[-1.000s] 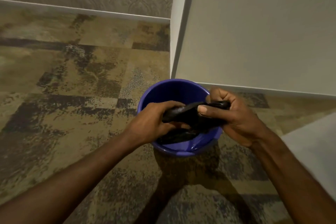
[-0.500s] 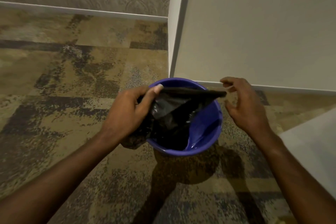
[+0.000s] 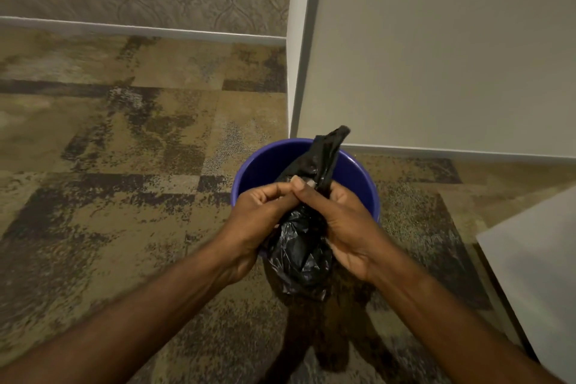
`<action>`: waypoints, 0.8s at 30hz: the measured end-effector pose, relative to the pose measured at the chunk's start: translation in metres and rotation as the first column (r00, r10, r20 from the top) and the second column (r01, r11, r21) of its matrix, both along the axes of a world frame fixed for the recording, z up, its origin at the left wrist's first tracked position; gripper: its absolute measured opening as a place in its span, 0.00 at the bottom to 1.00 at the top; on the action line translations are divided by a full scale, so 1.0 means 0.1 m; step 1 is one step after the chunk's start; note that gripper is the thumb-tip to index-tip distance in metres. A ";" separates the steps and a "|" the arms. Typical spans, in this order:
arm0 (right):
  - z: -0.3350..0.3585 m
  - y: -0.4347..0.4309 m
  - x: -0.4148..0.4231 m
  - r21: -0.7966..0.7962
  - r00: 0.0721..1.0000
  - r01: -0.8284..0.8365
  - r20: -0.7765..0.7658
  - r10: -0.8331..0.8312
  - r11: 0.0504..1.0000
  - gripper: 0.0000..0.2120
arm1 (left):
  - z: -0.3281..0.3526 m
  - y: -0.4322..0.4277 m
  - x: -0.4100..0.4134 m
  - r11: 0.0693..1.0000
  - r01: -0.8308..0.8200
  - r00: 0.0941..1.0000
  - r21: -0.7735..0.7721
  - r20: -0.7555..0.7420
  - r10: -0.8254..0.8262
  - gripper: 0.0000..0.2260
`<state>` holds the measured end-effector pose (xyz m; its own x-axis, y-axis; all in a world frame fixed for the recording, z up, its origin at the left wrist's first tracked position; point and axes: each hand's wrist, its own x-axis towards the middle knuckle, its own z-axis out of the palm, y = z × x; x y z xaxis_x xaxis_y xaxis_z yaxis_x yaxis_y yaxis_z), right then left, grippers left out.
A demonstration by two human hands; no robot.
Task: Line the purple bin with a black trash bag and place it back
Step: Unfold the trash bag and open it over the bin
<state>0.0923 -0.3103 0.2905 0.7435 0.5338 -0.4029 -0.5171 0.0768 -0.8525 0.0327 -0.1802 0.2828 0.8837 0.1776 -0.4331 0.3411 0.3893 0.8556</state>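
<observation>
I see my left hand & right hand both squeezing the black bag, bunched up over the purple bin.

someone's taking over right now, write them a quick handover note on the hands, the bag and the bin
Left hand: shut on the bag, thumb at its top edge.
Right hand: shut on the bag from the other side.
Bag: bunched between both hands over the near rim of the bin, one end sticking up, mouth not opened.
Bin: upright on the carpet by the wall corner, inside bare.
Done: bag brought to the bin.
Left: find and open the mouth, push it in, fold it over the rim, put the bin back.
</observation>
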 end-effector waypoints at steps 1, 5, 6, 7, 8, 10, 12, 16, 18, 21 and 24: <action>0.00 -0.02 0.03 0.024 1.000 0.007 -0.023 -0.006 1.000 0.19 | -0.02 0.02 0.00 1.000 -0.012 1.000 0.029 -0.007 0.012 0.10; -0.07 -0.08 0.13 0.019 0.991 0.098 -0.096 -0.096 0.995 0.15 | -0.03 0.09 -0.01 0.989 0.000 1.000 0.145 -0.028 0.004 0.10; -0.07 -0.11 0.16 0.002 0.983 0.153 -0.103 -0.152 0.988 0.14 | -0.03 0.11 -0.02 0.986 0.000 1.000 0.165 -0.027 0.005 0.10; -0.07 -0.13 0.20 -0.014 0.974 0.199 -0.106 -0.199 0.980 0.12 | -0.03 0.13 -0.03 0.984 -0.008 1.000 0.178 -0.021 0.012 0.10; -0.08 -0.17 0.24 -0.033 0.971 0.219 -0.088 -0.221 0.975 0.09 | -0.03 0.16 -0.03 0.984 -0.024 1.000 0.179 -0.012 0.026 0.11; -0.07 -0.24 0.29 -0.113 0.983 0.180 -0.010 -0.182 0.977 0.06 | 0.01 0.19 -0.03 0.984 -0.056 0.998 0.172 -0.002 0.057 0.12; -0.05 -0.30 0.35 -0.158 0.996 0.085 0.021 -0.083 0.984 0.09 | 0.03 0.24 -0.02 0.982 -0.090 0.996 0.164 0.003 0.091 0.11; 0.01 -0.39 0.41 -0.058 0.996 0.038 -0.085 -0.043 0.998 0.14 | 0.02 0.35 -0.01 0.948 -0.100 0.994 0.303 0.076 0.080 0.11; -0.02 -0.40 0.43 -0.025 0.991 0.108 -0.071 -0.109 0.994 0.14 | 0.00 0.37 -0.03 0.848 -0.030 0.990 0.529 0.133 -0.048 0.13; -0.06 -0.37 0.51 0.056 0.957 0.290 0.003 -0.290 0.956 0.14 | -0.01 0.33 -0.06 0.616 0.126 0.954 0.777 0.076 -0.291 0.20; 0.01 -0.38 0.57 0.243 0.934 0.357 -0.062 -0.352 0.902 0.20 | -0.04 0.20 -0.08 0.559 0.274 0.913 0.783 -0.029 -0.407 0.21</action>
<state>0.1495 -0.3485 0.2911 0.8967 0.3197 -0.3062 -0.4299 0.4636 -0.7748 0.0245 -0.1599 0.2784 0.9863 0.0528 -0.1562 0.1598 -0.5394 0.8268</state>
